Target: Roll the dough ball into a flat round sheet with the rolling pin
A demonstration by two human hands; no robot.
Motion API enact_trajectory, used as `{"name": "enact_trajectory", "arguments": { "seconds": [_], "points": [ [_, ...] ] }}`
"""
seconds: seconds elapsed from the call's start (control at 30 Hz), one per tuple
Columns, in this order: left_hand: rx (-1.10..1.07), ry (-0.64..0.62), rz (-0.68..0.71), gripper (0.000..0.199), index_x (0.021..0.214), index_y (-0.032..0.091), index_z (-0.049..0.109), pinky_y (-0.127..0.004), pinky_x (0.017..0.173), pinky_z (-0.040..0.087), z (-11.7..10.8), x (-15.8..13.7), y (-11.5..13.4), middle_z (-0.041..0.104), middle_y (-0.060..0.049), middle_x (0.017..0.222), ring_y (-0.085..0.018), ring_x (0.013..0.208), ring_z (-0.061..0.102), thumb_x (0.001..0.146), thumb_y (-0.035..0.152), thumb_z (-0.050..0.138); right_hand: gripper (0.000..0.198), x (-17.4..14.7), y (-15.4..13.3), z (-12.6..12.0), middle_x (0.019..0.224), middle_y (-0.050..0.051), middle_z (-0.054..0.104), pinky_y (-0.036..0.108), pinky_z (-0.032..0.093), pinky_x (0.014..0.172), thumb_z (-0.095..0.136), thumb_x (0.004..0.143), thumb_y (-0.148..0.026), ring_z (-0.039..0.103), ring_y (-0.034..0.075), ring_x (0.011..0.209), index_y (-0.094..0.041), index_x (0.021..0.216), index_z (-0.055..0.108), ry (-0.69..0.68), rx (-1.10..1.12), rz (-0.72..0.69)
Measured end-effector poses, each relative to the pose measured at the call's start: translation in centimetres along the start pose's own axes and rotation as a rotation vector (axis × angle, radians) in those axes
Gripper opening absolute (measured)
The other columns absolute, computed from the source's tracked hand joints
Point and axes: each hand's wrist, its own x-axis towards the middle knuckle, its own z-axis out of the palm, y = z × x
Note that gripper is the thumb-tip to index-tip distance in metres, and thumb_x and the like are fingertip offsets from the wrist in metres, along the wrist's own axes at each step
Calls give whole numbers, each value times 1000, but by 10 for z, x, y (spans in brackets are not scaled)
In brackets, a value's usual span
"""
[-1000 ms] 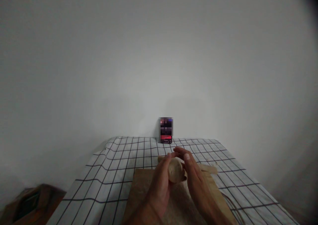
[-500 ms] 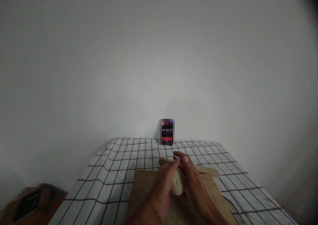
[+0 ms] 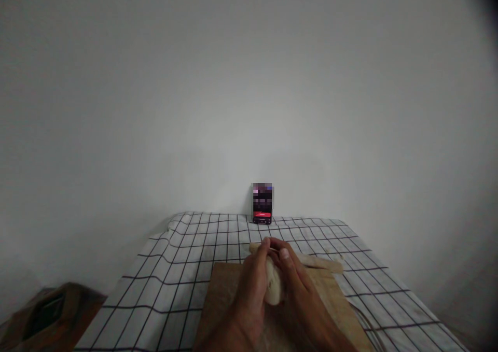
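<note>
A pale lump of dough (image 3: 274, 283) is cupped between my two hands, above a wooden board (image 3: 221, 282). My left hand (image 3: 252, 277) presses along its left side, thumb up near the top. On the other side my right hand (image 3: 296, 277) curves round it, its fingers reaching over the far end towards the left hand. Both hands are closed on the dough, and their lower fingers are hidden. Behind the hands lies a rolling pin (image 3: 321, 263), its middle covered by them.
A phone (image 3: 262, 204) with a lit screen leans against the white wall (image 3: 249, 108) at the table's back. A white cloth with dark grid lines (image 3: 167, 284) covers the table. A cable (image 3: 369, 323) lies right of the board, and a brown box-like object (image 3: 50, 310) stands at the lower left.
My left hand has turned more upright, its thumb now higher against the right fingers. The dough has shifted slightly left and turned between the palms. The view has tilted a little.
</note>
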Motion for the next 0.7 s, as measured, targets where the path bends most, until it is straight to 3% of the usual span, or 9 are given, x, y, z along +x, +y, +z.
{"name": "enact_trajectory", "arguments": {
  "seconds": [0.17, 0.27, 0.33, 0.43, 0.57, 0.7],
  "points": [
    [-25, -136, 153, 50, 105, 20, 74, -32, 93, 53, -3, -6, 3, 75, -6, 113, -26, 115, 67, 74, 57, 86, 69, 4, -1, 0, 146, 9, 69, 52, 41, 126, 53, 96, -80, 55, 35, 145, -28, 137, 71, 71, -4, -49],
    [68, -170, 157, 63, 136, 29, 66, -32, 92, 55, -2, -9, 3, 69, -5, 137, -27, 126, 65, 81, 54, 83, 70, 5, 1, -1, 151, 8, 66, 53, 39, 127, 51, 97, -80, 51, 35, 149, -29, 142, 68, 81, -5, -51],
    [134, -179, 157, 65, 140, 29, 63, -33, 87, 57, -2, -8, 1, 65, -7, 144, -29, 128, 64, 84, 57, 79, 71, 6, 4, -3, 156, 7, 62, 54, 38, 127, 53, 96, -80, 47, 35, 152, -31, 146, 66, 106, -5, -40],
    [278, -220, 197, 56, 120, 21, 68, -34, 76, 58, -3, -5, -4, 69, -11, 128, -31, 114, 69, 83, 61, 78, 75, 10, 7, -8, 164, 5, 55, 56, 33, 129, 55, 94, -82, 41, 35, 157, -34, 151, 62, 164, -13, -28],
    [324, -210, 237, 33, 94, 24, 59, -29, 72, 53, -4, -7, -7, 68, -3, 98, -22, 91, 68, 81, 45, 81, 75, 13, 8, -12, 160, 6, 58, 57, 30, 130, 51, 94, -84, 43, 35, 155, -33, 148, 65, 167, -20, -27],
    [333, -200, 202, 25, 85, 23, 64, -32, 75, 51, -2, -5, -7, 66, -1, 82, -22, 84, 65, 84, 47, 73, 81, 5, 5, -6, 150, 10, 67, 54, 44, 123, 51, 95, -84, 54, 35, 147, -31, 156, 57, 41, 12, -15]
  ]
}}
